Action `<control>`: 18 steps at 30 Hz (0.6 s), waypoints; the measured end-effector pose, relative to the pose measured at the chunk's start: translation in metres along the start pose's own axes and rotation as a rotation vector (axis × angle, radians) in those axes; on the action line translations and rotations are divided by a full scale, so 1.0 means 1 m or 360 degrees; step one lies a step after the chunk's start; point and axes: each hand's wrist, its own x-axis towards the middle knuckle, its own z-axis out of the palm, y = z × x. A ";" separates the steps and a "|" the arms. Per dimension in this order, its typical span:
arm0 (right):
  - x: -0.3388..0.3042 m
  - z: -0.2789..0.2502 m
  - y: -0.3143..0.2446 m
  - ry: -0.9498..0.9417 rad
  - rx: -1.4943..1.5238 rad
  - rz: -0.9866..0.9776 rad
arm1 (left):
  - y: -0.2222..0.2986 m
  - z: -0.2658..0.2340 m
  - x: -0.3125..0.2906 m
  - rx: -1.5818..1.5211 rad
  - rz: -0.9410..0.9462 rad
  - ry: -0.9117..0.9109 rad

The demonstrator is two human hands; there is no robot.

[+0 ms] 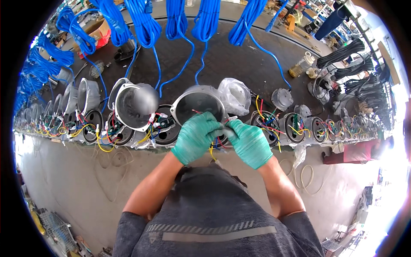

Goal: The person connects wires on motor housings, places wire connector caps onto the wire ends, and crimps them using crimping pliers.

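Left hand (195,138) and right hand (250,144), green-gloved, converge at the near side of the grey housing (199,89). Fingers (208,124): curled, tips close together. Bare forearms (155,188): extended toward the housing, angled inward from dark sleeves (129,231).

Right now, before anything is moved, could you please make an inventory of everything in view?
Blue cable bundles: many, blue, top and left
Black cable bundles: several, black, right
Table: one, dark, in front
Open round housings: many, grey, table's near edge
Loose wires: many, red, yellow, blue, among housings
Clear plastic bag: at least one, colourless, beside middle housing
Bottle: one, clear and yellowish, right on table
Cardboard box: at least one, brown, upper left
Floor: one, pale grey, below table
The remainder near the rim is too small to tell.
Left fingers: one hand, green-gloved, at middle housing
Right fingers: one hand, green-gloved, meeting the left
Shirt: one, dark grey, bottom
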 end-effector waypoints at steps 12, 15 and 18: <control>0.161 -0.102 0.219 -0.0674 -0.0716 0.0003 | 0.000 0.002 0.002 0.0023 -0.0028 0.0012; 0.199 -0.024 0.305 -0.1432 -0.1214 -0.0120 | -0.001 -0.004 0.001 -0.0079 -0.0081 -0.0051; 0.210 0.044 0.379 -0.1759 -0.1466 -0.0065 | 0.000 -0.006 0.006 -0.0064 -0.0120 -0.0132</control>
